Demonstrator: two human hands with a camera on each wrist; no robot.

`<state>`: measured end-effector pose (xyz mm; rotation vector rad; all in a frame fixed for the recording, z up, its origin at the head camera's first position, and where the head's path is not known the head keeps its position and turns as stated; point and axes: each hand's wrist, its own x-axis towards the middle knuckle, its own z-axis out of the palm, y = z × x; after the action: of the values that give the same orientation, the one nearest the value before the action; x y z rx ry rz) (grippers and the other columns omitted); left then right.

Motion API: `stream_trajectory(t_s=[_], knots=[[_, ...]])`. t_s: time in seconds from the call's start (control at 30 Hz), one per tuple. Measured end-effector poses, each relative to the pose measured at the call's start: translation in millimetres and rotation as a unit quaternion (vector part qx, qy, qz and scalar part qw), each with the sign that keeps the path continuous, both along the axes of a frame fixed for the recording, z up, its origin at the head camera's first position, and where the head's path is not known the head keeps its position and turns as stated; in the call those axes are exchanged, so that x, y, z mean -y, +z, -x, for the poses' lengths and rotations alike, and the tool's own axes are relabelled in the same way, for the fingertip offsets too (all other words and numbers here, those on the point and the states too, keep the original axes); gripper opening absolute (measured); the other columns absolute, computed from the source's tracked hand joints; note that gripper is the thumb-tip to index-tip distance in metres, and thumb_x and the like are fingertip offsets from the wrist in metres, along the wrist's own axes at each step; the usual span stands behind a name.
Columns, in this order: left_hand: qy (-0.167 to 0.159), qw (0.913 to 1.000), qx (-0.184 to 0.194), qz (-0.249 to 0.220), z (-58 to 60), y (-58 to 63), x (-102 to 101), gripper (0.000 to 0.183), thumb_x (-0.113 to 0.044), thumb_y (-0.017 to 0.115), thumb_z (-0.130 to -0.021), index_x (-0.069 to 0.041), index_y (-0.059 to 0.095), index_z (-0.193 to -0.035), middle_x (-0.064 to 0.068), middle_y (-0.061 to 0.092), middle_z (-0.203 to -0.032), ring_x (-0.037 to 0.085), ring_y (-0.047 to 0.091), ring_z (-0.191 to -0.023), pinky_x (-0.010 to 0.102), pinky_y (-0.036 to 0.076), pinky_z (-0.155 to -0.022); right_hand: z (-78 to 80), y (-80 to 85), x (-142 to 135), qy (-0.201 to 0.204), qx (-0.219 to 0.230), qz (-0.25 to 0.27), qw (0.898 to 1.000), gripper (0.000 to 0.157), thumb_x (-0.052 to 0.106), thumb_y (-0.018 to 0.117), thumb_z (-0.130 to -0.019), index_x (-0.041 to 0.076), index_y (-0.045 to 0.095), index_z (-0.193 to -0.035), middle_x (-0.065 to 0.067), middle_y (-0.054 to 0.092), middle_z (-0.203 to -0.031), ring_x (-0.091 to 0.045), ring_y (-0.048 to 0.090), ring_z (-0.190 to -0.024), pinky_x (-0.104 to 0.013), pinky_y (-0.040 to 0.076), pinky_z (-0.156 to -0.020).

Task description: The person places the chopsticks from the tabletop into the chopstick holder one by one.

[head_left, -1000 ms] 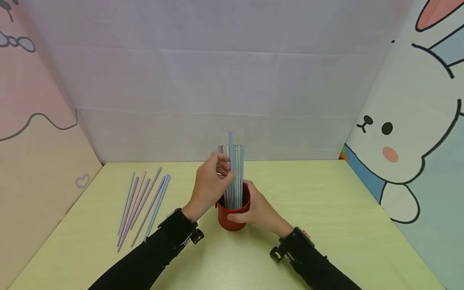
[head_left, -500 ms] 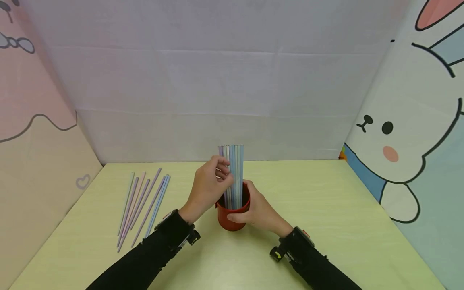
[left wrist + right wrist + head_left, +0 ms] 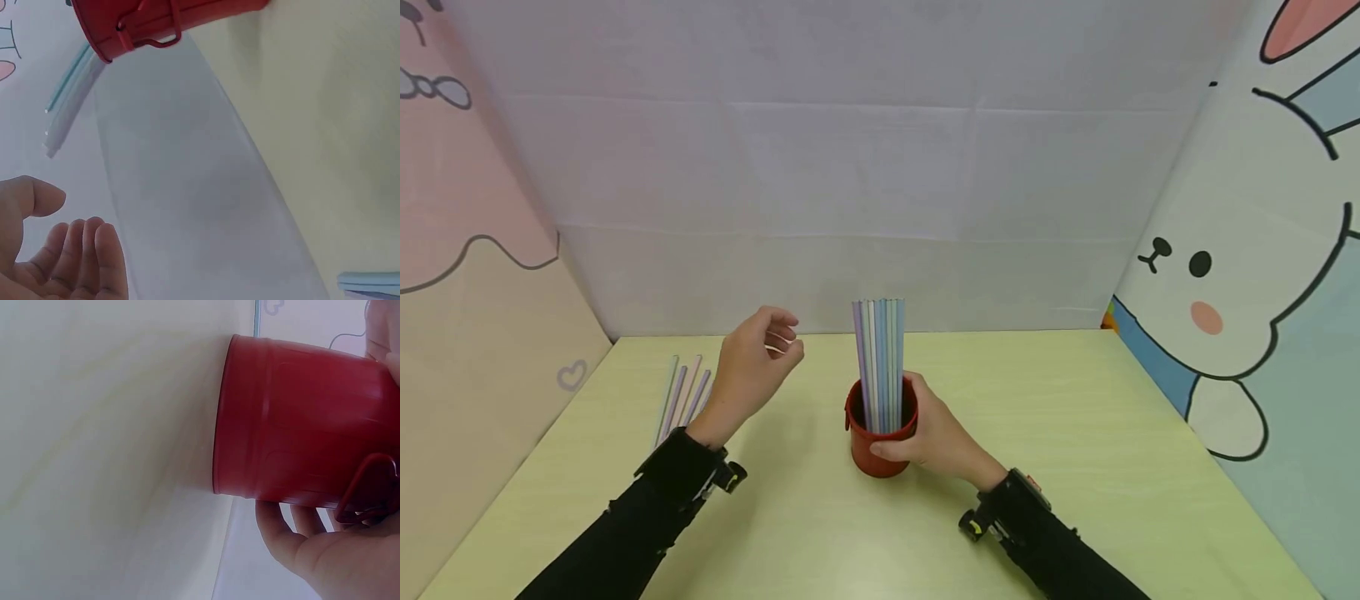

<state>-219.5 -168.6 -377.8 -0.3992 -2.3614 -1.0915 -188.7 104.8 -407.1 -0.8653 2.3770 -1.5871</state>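
We see loose straws (image 3: 688, 392) on the tabletop (image 3: 835, 533), their near ends apparently behind the left arm (image 3: 632, 508); the left hand (image 3: 748, 362), empty, thumb and fingertips apart; upright straws (image 3: 881, 358) in a red bucket (image 3: 880, 460); the right hand (image 3: 936, 429) gripping it.

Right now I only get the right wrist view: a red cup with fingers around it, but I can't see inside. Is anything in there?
Observer: Yes. The head view shows a bunch of straws standing in the red cup.
Visitor: Neat! And the other grip, is it carrying a straw?
Observer: No, the head view shows nothing held in the left grip.
Visitor: Are there any straws outside the red cup?
Observer: Yes, several loose straws lie on the table, partly hidden by the left arm.
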Motion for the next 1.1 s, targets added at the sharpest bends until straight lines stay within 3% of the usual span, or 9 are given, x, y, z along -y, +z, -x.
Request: stream_trajectory(t_s=[0.2,0.37,0.43,0.53,0.6,0.77,1.1], knots=[[0.007,0.9952,0.076,0.062,3.9,-21.0,33,0.027,-0.018,0.064,-0.089,-0.015,0.055,-0.114,0.002,0.059,-0.101,0.015,0.057,-0.086,0.037,0.05,-0.075,0.6,-1.0,0,-0.002,0.001,0.001,1.0,0.086,0.013,0.081,-0.076,0.007,0.026,-0.142,-0.009,0.047,-0.133,-0.026,0.049,-0.116,-0.046,0.048,-0.092],[0.026,0.9898,0.101,0.097,6.1,-43.3,55,0.033,-0.019,0.068,-0.088,-0.011,0.054,-0.117,0.005,0.057,-0.102,0.022,0.054,-0.089,0.044,0.046,-0.076,1.1,-0.5,0,-0.003,0.001,0.003,1.0,0.086,0.014,0.081,-0.075,0.007,0.026,-0.142,-0.008,0.047,-0.133,-0.026,0.049,-0.116,-0.045,0.048,-0.091],[0.03,0.9873,0.113,0.108,5.9,-47.0,61,0.035,-0.019,0.069,-0.087,-0.009,0.054,-0.117,0.008,0.057,-0.103,0.024,0.053,-0.089,0.048,0.042,-0.083,1.5,-0.7,1,-0.002,-0.001,0.003,1.0,0.086,0.014,0.081,-0.075,0.007,0.026,-0.142,-0.008,0.047,-0.133,-0.026,0.049,-0.116,-0.045,0.048,-0.091],[0.03,0.9823,0.137,0.124,6.2,-49.6,65,0.039,-0.018,0.07,-0.085,-0.004,0.054,-0.118,0.015,0.058,-0.103,0.028,0.052,-0.089,0.053,0.034,-0.094,2.0,-0.7,1,-0.002,0.0,0.002,1.0,0.087,0.015,0.081,-0.075,0.008,0.026,-0.142,-0.008,0.047,-0.133,-0.025,0.049,-0.116,-0.044,0.048,-0.092],[0.029,0.9784,0.154,0.134,7.2,-52.2,67,0.043,-0.019,0.071,-0.084,-0.003,0.054,-0.12,0.017,0.058,-0.105,0.029,0.052,-0.09,0.054,0.035,-0.094,2.2,-0.5,1,-0.004,0.0,0.001,1.0,0.087,0.015,0.081,-0.075,0.008,0.026,-0.142,-0.008,0.047,-0.133,-0.025,0.049,-0.116,-0.044,0.048,-0.092],[0.029,0.9695,0.186,0.157,11.0,-60.5,70,0.049,-0.019,0.072,-0.081,0.001,0.054,-0.122,0.02,0.058,-0.109,0.032,0.054,-0.093,0.047,0.045,-0.078,2.8,-0.2,0,-0.004,-0.001,0.002,1.0,0.086,0.015,0.081,-0.076,0.007,0.026,-0.142,-0.008,0.047,-0.133,-0.025,0.049,-0.116,-0.045,0.048,-0.092],[0.044,0.9553,0.224,0.188,12.2,-75.0,73,0.055,-0.018,0.075,-0.077,0.006,0.053,-0.122,0.022,0.057,-0.105,0.035,0.052,-0.091,0.048,0.045,-0.076,3.8,1.2,2,-0.004,0.002,0.004,1.0,0.087,0.015,0.081,-0.075,0.008,0.026,-0.142,-0.008,0.047,-0.133,-0.025,0.049,-0.116,-0.046,0.048,-0.092]])
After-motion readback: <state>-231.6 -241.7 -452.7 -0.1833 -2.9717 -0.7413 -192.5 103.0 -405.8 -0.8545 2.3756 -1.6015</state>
